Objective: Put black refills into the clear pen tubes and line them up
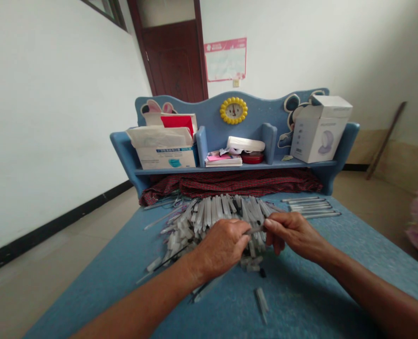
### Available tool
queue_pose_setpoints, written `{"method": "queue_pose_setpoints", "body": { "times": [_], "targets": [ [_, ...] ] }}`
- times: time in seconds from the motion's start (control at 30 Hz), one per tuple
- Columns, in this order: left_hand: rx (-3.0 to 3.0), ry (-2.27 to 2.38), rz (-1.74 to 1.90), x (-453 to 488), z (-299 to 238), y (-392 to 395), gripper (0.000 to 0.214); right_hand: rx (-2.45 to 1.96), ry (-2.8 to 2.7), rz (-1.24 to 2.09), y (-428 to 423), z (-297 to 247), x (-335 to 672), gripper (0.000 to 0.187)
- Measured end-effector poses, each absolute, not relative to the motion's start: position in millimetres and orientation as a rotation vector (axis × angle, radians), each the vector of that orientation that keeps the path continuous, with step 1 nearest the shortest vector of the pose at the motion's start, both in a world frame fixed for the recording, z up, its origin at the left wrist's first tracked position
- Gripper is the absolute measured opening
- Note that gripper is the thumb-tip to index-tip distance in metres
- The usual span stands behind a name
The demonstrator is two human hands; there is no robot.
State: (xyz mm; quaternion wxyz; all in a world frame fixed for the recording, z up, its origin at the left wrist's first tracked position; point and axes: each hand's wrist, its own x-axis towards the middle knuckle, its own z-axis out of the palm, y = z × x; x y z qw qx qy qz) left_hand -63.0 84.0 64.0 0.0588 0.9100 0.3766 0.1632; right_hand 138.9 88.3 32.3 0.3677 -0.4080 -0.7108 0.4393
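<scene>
Over the pile, my left hand point(223, 242) and my right hand point(292, 233) meet at a slim, translucent grey pen point(255, 230). The left thumb and fingers pinch one end of it. A dark tip shows at the other end, between my right thumb and forefinger. Beneath and behind both hands spreads a heap of frosted, translucent pen parts point(209, 212), some with dark pieces among them. One loose pen part point(261, 301) lies apart near the front of the blue desk point(301, 301). The left hand and forearm hide part of the heap.
Several finished-looking pens point(311, 206) lie side by side at the right. A folded red checked cloth point(230, 183) fills the space under the shelf. On the shelf stand a mask box point(166, 157), a stack of papers point(223, 161) and a white carton point(318, 132).
</scene>
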Motion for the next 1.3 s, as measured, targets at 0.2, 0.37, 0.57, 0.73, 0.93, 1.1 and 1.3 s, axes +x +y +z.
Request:
{"method": "queue_pose_setpoints", "body": {
  "times": [0.2, 0.37, 0.57, 0.73, 0.93, 1.1, 1.3],
  "targets": [
    [2.769, 1.139, 0.474, -62.9, 63.0, 84.4, 0.013, -1.026, -1.829, 1.122, 88.4, 30.5, 138.5, 0.037],
    [2.778, 1.141, 0.465, -62.7, 61.3, 84.5, 0.013, -1.068, -1.906, 1.09, 88.9, 31.0, 139.4, 0.048],
    [2.776, 1.129, 0.486, -62.2, 63.4, 83.1, 0.01, -1.0, -1.886, 1.148, 89.8, 28.9, 139.9, 0.039],
    [2.797, 1.085, 0.603, -61.3, 65.6, 81.6, 0.021, -0.992, -1.873, 1.162, 88.6, 31.7, 139.5, 0.043],
    [2.898, 1.059, 0.579, -62.3, 62.0, 83.2, 0.021, -1.002, -1.806, 1.254, 87.3, 33.4, 137.6, 0.045],
    [2.975, 1.083, 0.562, -62.6, 60.9, 83.2, 0.019, -1.003, -1.739, 1.321, 86.0, 34.5, 136.5, 0.044],
    [3.05, 1.091, 0.525, -64.1, 60.7, 83.6, 0.015, -1.029, -1.73, 1.339, 85.4, 35.2, 136.5, 0.042]
  ]
}}
